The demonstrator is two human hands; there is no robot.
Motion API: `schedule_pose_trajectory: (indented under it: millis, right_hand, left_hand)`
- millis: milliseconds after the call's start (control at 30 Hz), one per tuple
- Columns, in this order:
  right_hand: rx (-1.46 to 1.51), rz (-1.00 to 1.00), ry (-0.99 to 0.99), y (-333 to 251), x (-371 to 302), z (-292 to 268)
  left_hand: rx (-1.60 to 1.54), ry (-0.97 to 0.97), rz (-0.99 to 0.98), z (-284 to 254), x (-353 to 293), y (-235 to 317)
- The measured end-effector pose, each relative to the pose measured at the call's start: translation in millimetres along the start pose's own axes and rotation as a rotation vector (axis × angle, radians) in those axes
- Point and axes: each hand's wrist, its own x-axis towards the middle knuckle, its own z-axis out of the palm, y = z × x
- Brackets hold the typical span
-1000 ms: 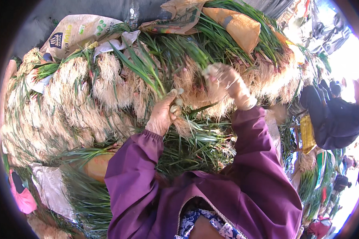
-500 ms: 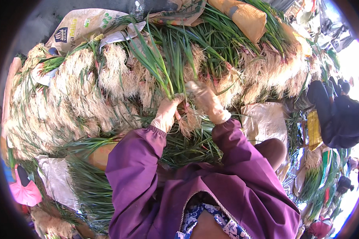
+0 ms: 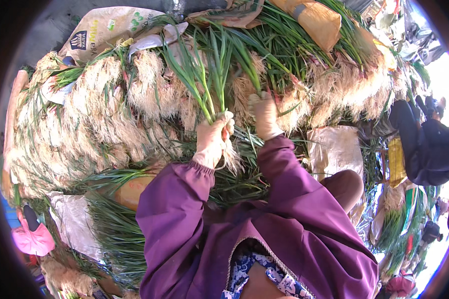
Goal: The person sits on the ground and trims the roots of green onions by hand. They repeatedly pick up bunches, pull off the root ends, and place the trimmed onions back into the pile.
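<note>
My left hand (image 3: 212, 138), in a pale glove, is closed around a small bunch of green onions (image 3: 206, 97). Their leaves point away from me, and the whitish roots hang below the fist. To the right, my gloved right hand (image 3: 265, 115) reaches to the edge of the heap and has its fingers closed on a green onion stalk (image 3: 253, 77). Along the heap's near side hang thick mats of pale roots (image 3: 97, 112), left and right of my hands.
A printed sack (image 3: 110, 30) lies at the far left, brown wrapping (image 3: 319, 22) at the far right. Loose green leaves (image 3: 117, 234) and a pale sheet (image 3: 75, 222) lie at near left. Another sheet (image 3: 336, 149) is beside my knee. A person in dark clothes (image 3: 426, 144) sits at right.
My right hand has moved away from my left hand, farther out to the heap, and grips a stalk there. My left hand still holds its bunch, its leaves now more spread.
</note>
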Motion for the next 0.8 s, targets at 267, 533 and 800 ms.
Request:
schedule_pose_trajectory:
  millis: [267,533,800]
  right_hand:
    - [0.064,0.623,-0.493,8.5,0.6,8.7]
    - [0.306,0.562,-0.131,-6.9,-35.1,24.0]
    - [-1.617,0.202,-0.850,-6.6,-75.9,-100.6]
  left_hand:
    - [-0.284,-0.229,-0.298,-5.6,0.4,-9.2]
    - [-0.372,-0.153,-0.187,-2.6,5.5,-2.5]
    - [-0.195,-0.193,0.140,-2.6,5.3,56.6]
